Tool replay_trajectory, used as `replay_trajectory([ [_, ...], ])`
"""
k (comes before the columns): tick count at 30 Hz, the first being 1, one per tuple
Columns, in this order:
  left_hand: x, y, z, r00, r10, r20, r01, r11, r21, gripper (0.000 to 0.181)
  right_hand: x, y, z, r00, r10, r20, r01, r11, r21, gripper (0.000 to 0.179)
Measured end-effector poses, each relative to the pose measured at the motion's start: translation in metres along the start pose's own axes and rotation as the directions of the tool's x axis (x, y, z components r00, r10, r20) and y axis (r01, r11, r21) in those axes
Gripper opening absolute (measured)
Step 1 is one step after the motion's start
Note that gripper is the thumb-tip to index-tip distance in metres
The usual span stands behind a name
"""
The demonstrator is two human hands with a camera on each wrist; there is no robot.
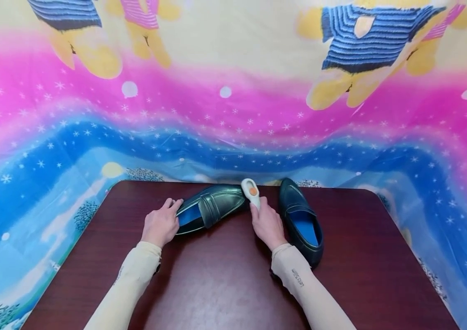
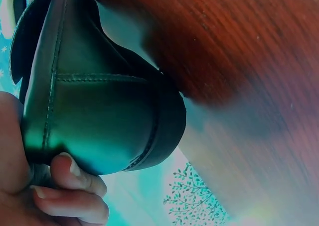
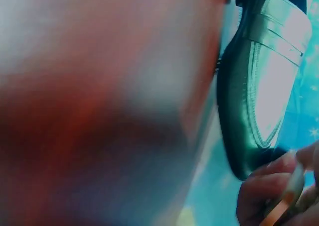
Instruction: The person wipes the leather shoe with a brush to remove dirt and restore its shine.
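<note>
A black leather loafer (image 1: 221,204) with a blue insole is angled on the table, toe to the right. My left hand (image 1: 161,224) grips it at the heel; in the left wrist view, curled fingers (image 2: 79,196) lie against the heel's back. My right hand (image 1: 268,224) holds a small white-handled tool (image 1: 252,190) with an orange oval spot, whose head is hidden. That hand is close by the loafer's toe (image 3: 244,161) in the right wrist view; whether the tool touches the leather I cannot tell. The other loafer (image 1: 301,222) stands just right of my right hand.
The dark red-brown wooden table (image 1: 217,284) has rounded far corners. Behind it and along both sides hangs a patterned cloth (image 1: 217,114) in pink, blue and cream, close to the table's far edge.
</note>
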State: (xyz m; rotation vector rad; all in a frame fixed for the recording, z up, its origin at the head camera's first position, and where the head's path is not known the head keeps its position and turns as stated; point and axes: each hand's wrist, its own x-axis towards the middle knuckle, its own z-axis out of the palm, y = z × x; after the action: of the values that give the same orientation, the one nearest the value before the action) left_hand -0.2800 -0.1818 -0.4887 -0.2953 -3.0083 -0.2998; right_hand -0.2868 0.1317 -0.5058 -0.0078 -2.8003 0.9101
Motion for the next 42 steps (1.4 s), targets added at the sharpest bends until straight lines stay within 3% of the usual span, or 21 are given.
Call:
replay_trajectory([
  [5, -0.002, 0.001, 0.002, 1.000, 0.000, -0.008, 0.000, 1.000, 0.011, 0.052, 0.011, -0.030, 0.008, 0.985, -0.172, 0.019, 0.173, 0.984, -0.037, 0.036],
  [9, -0.002, 0.001, 0.004, 1.000, -0.003, -0.028, 0.003, 1.000, 0.008, 0.053, 0.018, -0.045, 0.015, 0.976, -0.214, 0.038, 0.216, 0.973, -0.076, 0.036],
  [16, -0.002, 0.001, 0.005, 1.000, -0.009, -0.024, 0.009, 1.000, 0.002, 0.054, 0.021, -0.034, 0.012, 0.988, -0.150, -0.022, 0.146, 0.981, -0.128, 0.031],
  [25, -0.004, 0.002, 0.006, 0.999, -0.009, -0.044, 0.009, 1.000, -0.008, 0.054, 0.010, -0.006, -0.002, 0.999, 0.022, -0.041, -0.025, 0.996, -0.081, 0.035],
  [33, -0.005, 0.003, 0.007, 0.999, 0.004, -0.052, -0.004, 1.000, -0.008, 0.053, 0.009, -0.015, -0.017, 0.999, 0.034, -0.006, -0.034, 0.999, -0.018, 0.037],
  [42, -0.006, 0.000, 0.006, 0.999, 0.001, -0.046, -0.001, 1.000, -0.005, 0.054, 0.008, -0.025, -0.067, 0.997, -0.017, 0.072, 0.011, 0.997, 0.077, 0.046],
])
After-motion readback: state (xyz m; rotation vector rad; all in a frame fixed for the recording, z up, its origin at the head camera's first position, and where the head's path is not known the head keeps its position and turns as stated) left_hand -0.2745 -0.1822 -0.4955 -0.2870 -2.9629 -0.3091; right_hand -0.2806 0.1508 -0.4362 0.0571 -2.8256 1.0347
